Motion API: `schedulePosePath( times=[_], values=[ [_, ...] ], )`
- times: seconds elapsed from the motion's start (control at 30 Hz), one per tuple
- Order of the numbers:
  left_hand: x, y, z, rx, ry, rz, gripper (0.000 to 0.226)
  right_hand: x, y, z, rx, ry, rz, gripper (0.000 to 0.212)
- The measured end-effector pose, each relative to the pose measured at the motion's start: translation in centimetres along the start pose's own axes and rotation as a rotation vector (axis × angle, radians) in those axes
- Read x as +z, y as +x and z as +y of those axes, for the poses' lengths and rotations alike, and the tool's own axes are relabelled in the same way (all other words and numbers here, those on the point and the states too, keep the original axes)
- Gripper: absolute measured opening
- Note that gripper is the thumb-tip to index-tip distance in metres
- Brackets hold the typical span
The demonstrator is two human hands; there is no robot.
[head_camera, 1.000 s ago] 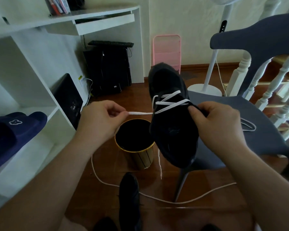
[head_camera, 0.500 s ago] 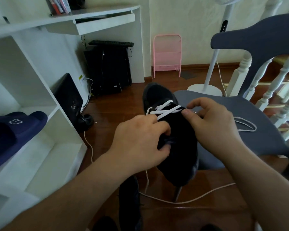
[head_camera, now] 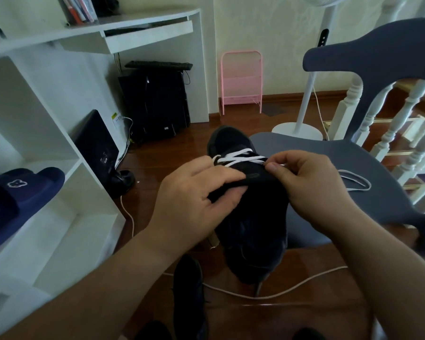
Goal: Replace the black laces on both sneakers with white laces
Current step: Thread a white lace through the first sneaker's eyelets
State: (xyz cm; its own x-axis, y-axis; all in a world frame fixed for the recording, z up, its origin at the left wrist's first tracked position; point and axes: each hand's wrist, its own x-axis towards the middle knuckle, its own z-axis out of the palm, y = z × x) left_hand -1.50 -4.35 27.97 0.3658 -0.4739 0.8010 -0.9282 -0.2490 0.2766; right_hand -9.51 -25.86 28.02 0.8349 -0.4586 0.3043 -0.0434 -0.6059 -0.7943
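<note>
Black fabric sneaker with flat white lace crossing its lower eyelets — held above the floor; left hand grips its tongue, right hand pinches the lace. Second black sneaker lies on the floor.

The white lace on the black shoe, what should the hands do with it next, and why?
Probably pull the lace end through the next eyelet. The white lace crosses only the rows near the toe of the black sneaker; the right hand pinches at the eyelet edge while the left hand grips the tongue.
</note>
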Motion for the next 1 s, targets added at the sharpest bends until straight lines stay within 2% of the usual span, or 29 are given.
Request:
schedulePosePath(
  times=[0.07, 0.23, 0.3, 0.4, 0.47, 0.57, 0.8, 1.0],
  values=[
    [-0.1, -0.2, 0.0, -0.015, -0.093, 0.022, 0.012, 0.0, -0.2, -0.4, -0.005, 0.046, -0.040, 0.014],
    [-0.1, -0.5, 0.0, -0.085, -0.209, 0.031, 0.015, 0.0, -1.0, -1.4, -0.105, 0.006, -0.195, 0.039],
    [-0.2, -0.5, -0.1, -0.088, -0.201, -0.007, 0.017, 0.3, -1.2, -1.5, -0.119, -0.060, -0.162, 0.037],
    [-0.5, -0.4, 0.1, -0.067, -0.168, -0.129, 0.020, 0.7, -1.4, -1.7, -0.145, -0.196, -0.023, 0.033],
    [-0.9, -0.3, 0.0, -0.071, -0.158, -0.222, 0.022, 0.8, -1.5, -1.7, -0.137, -0.192, 0.023, 0.032],
    [-1.4, -0.2, -0.3, -0.212, -0.283, -0.298, 0.025, 0.8, -1.7, -1.8, -0.144, -0.181, 0.014, 0.030],
    [-1.7, 0.3, -1.1, -0.221, -0.114, -0.284, 0.032, 0.6, -1.8, -2.0, -0.241, -0.136, 0.036, 0.039],
    [-1.6, 0.3, -1.8, -0.194, 0.017, -0.183, 0.021, 0.6, -1.8, -1.7, -0.321, -0.152, 0.102, 0.033]
  ],
)
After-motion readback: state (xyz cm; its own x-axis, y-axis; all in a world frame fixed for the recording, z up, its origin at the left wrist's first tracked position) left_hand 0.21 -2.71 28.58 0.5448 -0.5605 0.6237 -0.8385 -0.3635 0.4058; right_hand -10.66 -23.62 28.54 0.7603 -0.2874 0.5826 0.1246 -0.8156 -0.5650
